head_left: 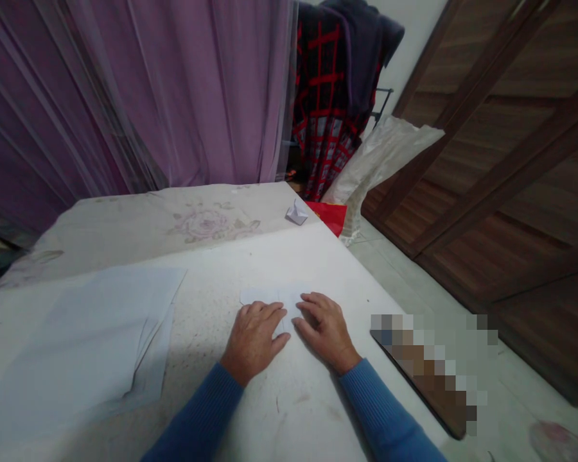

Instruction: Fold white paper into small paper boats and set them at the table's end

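White paper (pixel 264 296) is lying beneath the left hand (pixel 254 340) and beside the right hand (pixel 326 330), fingers resting apart from thumbs, apparently largely unfolded; one folded piece (pixel 297 215) is sitting at twelve o'clock beyond.

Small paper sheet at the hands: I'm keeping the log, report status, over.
Left hand on small paper sheet, right hand at its right side. Sheet flat, partly covered. Loose papers off left, clear of both hands.
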The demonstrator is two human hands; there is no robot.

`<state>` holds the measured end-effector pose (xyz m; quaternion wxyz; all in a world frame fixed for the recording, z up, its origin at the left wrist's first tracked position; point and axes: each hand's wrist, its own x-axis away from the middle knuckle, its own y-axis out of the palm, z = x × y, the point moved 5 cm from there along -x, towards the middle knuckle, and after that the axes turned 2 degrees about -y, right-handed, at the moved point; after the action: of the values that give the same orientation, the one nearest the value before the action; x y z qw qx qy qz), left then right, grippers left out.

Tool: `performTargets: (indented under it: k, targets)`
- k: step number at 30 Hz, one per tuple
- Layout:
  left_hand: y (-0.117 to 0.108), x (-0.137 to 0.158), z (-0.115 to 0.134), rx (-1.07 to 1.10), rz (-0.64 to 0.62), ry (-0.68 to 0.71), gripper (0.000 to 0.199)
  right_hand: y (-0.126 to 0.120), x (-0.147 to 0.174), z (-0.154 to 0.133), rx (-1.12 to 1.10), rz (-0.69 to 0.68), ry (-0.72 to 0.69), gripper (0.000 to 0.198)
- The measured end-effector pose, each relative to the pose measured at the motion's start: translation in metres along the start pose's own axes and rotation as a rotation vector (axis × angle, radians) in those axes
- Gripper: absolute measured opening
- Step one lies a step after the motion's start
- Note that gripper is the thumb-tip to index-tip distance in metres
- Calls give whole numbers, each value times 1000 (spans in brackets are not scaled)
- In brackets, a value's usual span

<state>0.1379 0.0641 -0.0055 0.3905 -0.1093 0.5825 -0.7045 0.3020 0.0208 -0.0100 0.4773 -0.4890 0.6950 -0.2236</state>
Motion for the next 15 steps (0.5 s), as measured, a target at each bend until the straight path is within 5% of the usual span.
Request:
performTargets:
  k: [7, 15]
  targets:
    - [0, -1, 0, 43, 18, -2, 37, -1, -3, -11, 64, -70, 52, 41]
    - [-1, 0, -1, 35, 33, 28, 40, 0, -4, -8, 45, -45, 97, 31]
